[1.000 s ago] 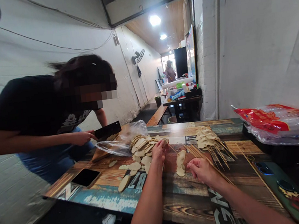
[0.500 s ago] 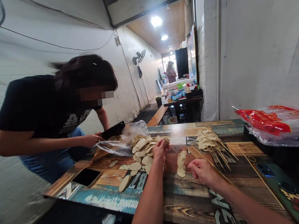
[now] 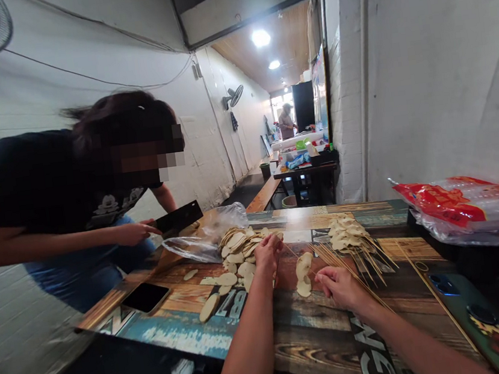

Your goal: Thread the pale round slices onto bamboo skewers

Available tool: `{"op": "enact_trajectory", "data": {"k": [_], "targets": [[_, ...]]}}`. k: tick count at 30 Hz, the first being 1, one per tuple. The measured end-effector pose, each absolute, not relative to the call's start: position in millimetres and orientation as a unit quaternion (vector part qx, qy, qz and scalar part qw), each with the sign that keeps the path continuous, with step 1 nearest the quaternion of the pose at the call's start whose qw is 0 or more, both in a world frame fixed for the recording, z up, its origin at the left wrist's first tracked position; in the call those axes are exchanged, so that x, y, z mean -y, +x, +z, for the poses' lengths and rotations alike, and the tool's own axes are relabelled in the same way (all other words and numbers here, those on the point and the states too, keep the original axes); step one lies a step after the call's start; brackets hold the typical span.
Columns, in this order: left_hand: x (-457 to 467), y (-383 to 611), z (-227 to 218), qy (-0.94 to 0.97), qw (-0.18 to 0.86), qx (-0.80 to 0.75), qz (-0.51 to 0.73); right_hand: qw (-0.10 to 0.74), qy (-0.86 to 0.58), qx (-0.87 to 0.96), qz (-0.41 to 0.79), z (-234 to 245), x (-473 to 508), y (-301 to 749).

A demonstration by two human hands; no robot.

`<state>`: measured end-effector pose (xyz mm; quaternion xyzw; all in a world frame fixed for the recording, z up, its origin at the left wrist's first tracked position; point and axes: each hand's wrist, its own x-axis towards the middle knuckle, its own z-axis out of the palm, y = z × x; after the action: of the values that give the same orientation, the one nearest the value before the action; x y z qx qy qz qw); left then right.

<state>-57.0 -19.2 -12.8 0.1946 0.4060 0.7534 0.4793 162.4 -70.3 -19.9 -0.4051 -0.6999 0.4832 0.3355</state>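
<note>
My left hand (image 3: 267, 251) reaches into a heap of pale thin round slices (image 3: 237, 246) on the patterned wooden table (image 3: 308, 331), its fingers curled on a slice. My right hand (image 3: 341, 287) is closed around a wooden skewer (image 3: 315, 273) that carries a few of the same slices (image 3: 303, 273), resting on the table. Loose bare skewers (image 3: 335, 256) lie fanned out just beyond my right hand. A pile of filled skewers (image 3: 349, 235) lies behind them.
Across the table a person in a black shirt (image 3: 49, 187) holds a dark cleaver (image 3: 177, 217) over a cutting board beside a clear plastic bag (image 3: 203, 235). A black phone (image 3: 145, 297) lies at left. Another phone (image 3: 468, 305) and a red-printed plastic bag (image 3: 465, 206) sit at right.
The person opposite lifted the cleaver again and leaned slightly left. My hands have hardly moved; the left one stays at the heap of slices.
</note>
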Motion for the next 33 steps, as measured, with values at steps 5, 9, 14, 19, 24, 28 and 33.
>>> {"op": "enact_trajectory", "data": {"k": [5, 9, 14, 19, 24, 28, 33], "targets": [[21.8, -58.7, -5.7, 0.164, 0.49, -0.402, 0.756, 0.334, -0.406, 0.71, 0.469, -31.8, 61.1, 166.3], [22.8, -58.5, -2.6, 0.151, 0.491, -0.405, 0.756, 0.342, -0.398, 0.719, 0.455, -37.4, 54.4, 168.5], [22.4, -62.6, -3.1, 0.152, 0.497, -0.404, 0.753, 0.337, -0.389, 0.719, 0.466, -34.9, 53.3, 169.7], [24.0, -65.9, -2.0, 0.165, 0.532, -0.385, 0.736, 0.331, -0.411, 0.698, 0.485, -23.2, 59.4, 169.6], [25.3, -62.7, 0.4, 0.154, 0.551, -0.374, 0.73, 0.322, -0.424, 0.68, 0.505, -9.9, 66.5, 167.5], [24.3, -60.7, -1.5, 0.155, 0.561, -0.377, 0.72, 0.329, -0.426, 0.673, 0.507, -7.4, 68.8, 164.9], [24.5, -59.3, -2.5, 0.177, 0.563, -0.369, 0.718, 0.339, -0.439, 0.66, 0.507, -8.6, 69.4, 163.8]]}}
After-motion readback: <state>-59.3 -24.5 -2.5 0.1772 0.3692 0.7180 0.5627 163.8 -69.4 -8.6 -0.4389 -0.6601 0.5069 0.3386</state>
